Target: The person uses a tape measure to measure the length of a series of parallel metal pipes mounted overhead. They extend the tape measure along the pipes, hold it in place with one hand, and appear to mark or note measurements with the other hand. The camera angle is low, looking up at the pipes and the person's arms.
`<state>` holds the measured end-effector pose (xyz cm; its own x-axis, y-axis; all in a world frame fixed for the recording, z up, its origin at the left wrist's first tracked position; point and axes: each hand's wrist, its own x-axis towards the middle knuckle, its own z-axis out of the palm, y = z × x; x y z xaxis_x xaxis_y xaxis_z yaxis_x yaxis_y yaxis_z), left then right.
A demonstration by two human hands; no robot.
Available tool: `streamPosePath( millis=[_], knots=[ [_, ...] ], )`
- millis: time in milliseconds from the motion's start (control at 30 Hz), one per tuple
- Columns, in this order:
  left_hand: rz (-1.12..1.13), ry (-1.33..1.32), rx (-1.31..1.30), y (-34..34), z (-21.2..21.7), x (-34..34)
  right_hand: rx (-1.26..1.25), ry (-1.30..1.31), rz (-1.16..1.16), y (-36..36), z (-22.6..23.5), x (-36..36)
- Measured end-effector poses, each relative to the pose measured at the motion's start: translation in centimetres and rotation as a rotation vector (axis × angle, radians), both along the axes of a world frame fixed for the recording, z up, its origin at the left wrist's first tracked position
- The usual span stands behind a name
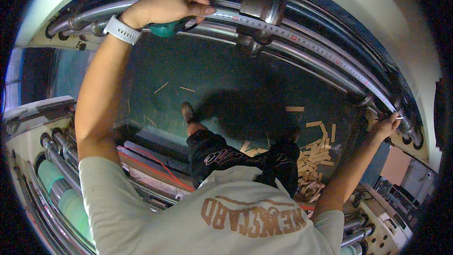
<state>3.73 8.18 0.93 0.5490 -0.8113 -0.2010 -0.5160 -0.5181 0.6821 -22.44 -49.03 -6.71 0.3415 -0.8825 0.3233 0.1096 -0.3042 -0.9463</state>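
- The tape measure (294, 38) stretches along the metal bars (321, 21), crossing the dark block (257, 4); keeping it taut and parallel to the bars should give a truer reading.
- Left hand (174, 7): fingers pinched together at the strip, above the green case (165, 29); best kept steady there.
- Right hand (389, 123): fingers appear clamped on the far end; best held square, without twisting.
- The block could lift or bow the strip, so sight along it.
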Motion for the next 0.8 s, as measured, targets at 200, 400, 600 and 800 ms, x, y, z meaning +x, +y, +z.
streamPosePath(
  millis=[200, 400, 600, 800],
  knots=[
    [0.056, -0.012, 0.223, -0.8, 2.4, -0.4, -0.027, 0.034, 0.013, -1.9, -0.8, -0.5],
    [0.133, 0.193, 0.201, -1.2, 2.7, -0.5, -0.058, 0.023, 0.036, -2.6, -0.9, -0.8],
    [-0.002, -0.037, 0.124, -0.5, 1.9, 0.3, -0.023, -0.002, 0.092, -2.6, -0.1, -1.6],
    [-0.019, -0.056, 0.067, 0.1, 0.6, 0.1, -0.071, 0.036, 0.06, -1.1, -1.1, -0.1]
  ],
)
